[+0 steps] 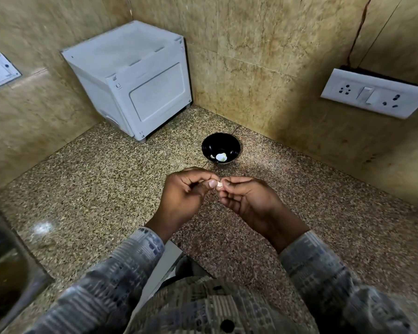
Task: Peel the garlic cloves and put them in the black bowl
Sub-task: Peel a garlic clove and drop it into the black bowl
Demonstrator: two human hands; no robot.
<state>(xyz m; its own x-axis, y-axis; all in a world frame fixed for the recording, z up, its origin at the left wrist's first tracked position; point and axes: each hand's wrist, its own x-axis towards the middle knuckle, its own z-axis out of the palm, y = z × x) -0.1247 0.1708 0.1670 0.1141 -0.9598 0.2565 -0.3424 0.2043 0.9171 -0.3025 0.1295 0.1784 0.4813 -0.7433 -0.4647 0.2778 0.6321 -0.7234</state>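
Pinching garlic clove [219, 186], left hand [184, 196] and right hand [246, 198] hide its axis.

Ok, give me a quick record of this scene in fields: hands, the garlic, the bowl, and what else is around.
left hand: pinches the garlic clove from the left
right hand: pinches the same clove from the right
clove position: held above the counter, nearer the person than the bowl
clove peel: too small to tell
black bowl: on the counter near the wall corner, upright
bowl contents: a few pale peeled cloves
nearby: white appliance left of the bowl
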